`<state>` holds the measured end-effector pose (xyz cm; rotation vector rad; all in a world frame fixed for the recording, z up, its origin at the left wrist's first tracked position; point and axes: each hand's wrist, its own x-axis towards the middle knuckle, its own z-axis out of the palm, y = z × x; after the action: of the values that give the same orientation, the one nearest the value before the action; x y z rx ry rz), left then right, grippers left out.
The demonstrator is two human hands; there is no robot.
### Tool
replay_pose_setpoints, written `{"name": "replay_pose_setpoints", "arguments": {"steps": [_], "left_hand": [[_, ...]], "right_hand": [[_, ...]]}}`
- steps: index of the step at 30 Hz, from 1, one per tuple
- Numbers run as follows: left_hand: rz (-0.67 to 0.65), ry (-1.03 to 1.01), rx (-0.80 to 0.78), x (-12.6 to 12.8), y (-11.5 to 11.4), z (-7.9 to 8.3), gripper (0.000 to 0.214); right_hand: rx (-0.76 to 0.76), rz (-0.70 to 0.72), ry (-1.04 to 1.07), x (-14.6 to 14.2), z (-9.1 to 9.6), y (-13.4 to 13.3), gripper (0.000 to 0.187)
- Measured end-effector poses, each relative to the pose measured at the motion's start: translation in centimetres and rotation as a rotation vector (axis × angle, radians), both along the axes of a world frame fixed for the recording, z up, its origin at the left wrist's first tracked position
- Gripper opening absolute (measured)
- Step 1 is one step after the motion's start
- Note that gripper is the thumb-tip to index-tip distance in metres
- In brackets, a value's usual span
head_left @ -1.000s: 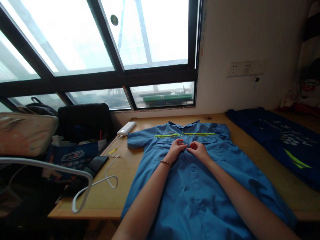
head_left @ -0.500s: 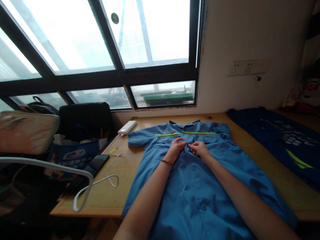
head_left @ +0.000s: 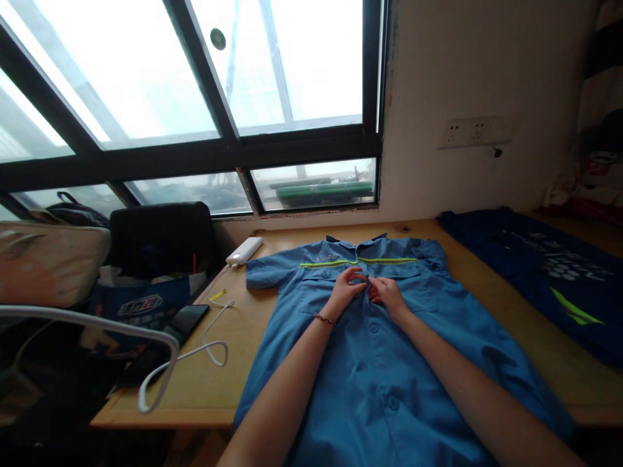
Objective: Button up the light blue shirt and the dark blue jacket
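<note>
A blue short-sleeved work shirt with yellow-green chest stripes lies front up, its collar toward the window wall. My left hand and my right hand meet at the front placket, just below the stripe. Fingers of both hands pinch the placket cloth, raising it slightly between them. Whatever button sits there is hidden by the fingertips. Lower down the placket, an upper button and a lower button show. A beaded bracelet circles my left wrist.
The wooden table carries a white power bank, a white cable and a dark phone by its left edge. A dark blue garment lies at the right. Bags and a black chair back stand left.
My hands have drawn together at the placket, closing the gap between their fingertips and lifting the cloth there. The view has shifted slightly.
</note>
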<state>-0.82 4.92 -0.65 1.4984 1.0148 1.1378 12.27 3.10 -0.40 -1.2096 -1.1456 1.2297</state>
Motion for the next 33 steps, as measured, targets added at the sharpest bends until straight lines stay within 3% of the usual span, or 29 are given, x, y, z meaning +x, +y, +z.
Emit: {"name": "replay_pose_setpoints", "arguments": {"steps": [5,10,18,23,27,33], "left_hand": [[0.245,0.372,0.249,0.6,-0.4,-0.6,0.028],[0.279,0.620,0.348,0.6,-1.4,-0.2,0.018],[0.257,0.671,0.248,0.5,-1.4,0.3,0.032],[0.286,0.758,0.161,1.0,-2.2,0.1,0.038],[0.211,0.730,0.198,1.0,-2.2,0.3,0.029],[0.249,0.672,0.360,1.2,-2.1,1.0,0.012]], "right_hand": [[0.101,-0.083,-0.289,0.0,-0.6,0.3,0.029],[0.207,-0.121,-0.434,0.2,-1.5,1.0,0.027],[0.226,-0.162,-0.439,0.4,-1.5,1.3,0.030],[0.175,-0.196,-0.307,0.3,-1.3,1.2,0.027],[0.124,-0.222,-0.186,0.4,-1.4,1.4,0.027],[0.102,-0.260,-0.104,0.7,-1.5,1.6,0.028]]}}
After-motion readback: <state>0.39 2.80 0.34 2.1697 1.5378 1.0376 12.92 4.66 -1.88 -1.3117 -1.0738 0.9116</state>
